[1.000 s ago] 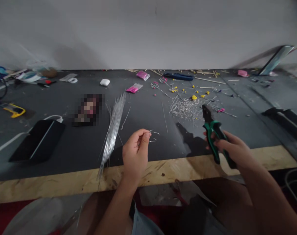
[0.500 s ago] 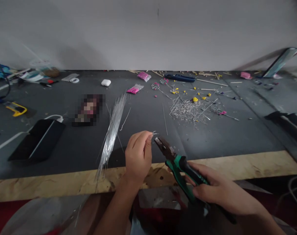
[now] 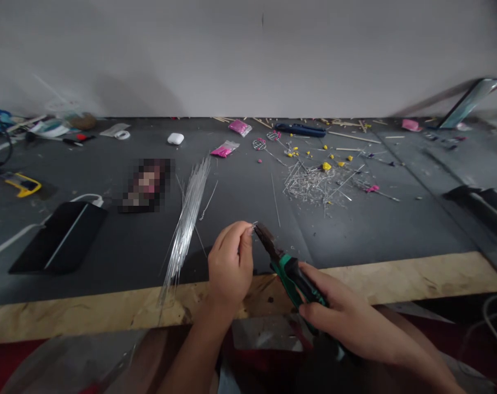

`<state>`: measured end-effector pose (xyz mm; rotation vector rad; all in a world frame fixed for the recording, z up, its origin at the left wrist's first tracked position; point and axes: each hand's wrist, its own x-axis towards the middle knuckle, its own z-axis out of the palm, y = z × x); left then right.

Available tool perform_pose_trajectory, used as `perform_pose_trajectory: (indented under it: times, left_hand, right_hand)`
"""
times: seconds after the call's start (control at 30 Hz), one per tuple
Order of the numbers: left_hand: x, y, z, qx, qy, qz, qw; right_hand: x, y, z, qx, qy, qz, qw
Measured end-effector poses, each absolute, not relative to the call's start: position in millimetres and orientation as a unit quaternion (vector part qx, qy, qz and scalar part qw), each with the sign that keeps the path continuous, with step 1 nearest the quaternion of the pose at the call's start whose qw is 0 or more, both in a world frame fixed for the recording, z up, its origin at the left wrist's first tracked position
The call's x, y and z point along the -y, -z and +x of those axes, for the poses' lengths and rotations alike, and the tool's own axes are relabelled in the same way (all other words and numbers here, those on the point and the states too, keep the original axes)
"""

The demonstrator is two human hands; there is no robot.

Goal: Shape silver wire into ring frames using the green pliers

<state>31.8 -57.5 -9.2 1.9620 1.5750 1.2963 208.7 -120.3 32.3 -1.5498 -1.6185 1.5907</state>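
Note:
My left hand (image 3: 231, 261) is closed in a pinch on a small bent piece of wire (image 3: 254, 225), held just above the dark table mat (image 3: 355, 230). My right hand (image 3: 346, 317) grips green-handled pliers (image 3: 287, 262) by the handles. The pliers' dark jaws meet the wire right beside my left fingertips. A bundle of long straight wires (image 3: 188, 216) lies on the mat to the left of my left hand.
A heap of cut wire bits with yellow and pink beads (image 3: 317, 180) lies further back. Pink bead bags (image 3: 226, 148), a white earbud case (image 3: 175, 138), a dark phone on a white cable (image 3: 59, 235) and a yellow tool (image 3: 22, 186) lie around. The table's wooden edge (image 3: 109, 312) runs below.
My right hand has swung the pliers from the right, over the wire scraps, down and left to the wire in my left hand. My left hand has stayed nearly still.

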Motion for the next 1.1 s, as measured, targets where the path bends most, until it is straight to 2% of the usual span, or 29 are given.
perform_pose_trajectory:
  times: [0.67, 1.1]
  left_hand:
    - [57.2, 5.7, 34.1, -0.585, -0.449, 0.625, 0.257]
    - [57.8, 6.9, 33.8, -0.595, -0.454, 0.599, 0.285]
  right_hand:
    - [117.4, -36.5, 202.8, 0.583, -0.555, -0.556, 0.208]
    - [115.6, -31.9, 201.7, 0.572, -0.572, -0.55, 0.208]
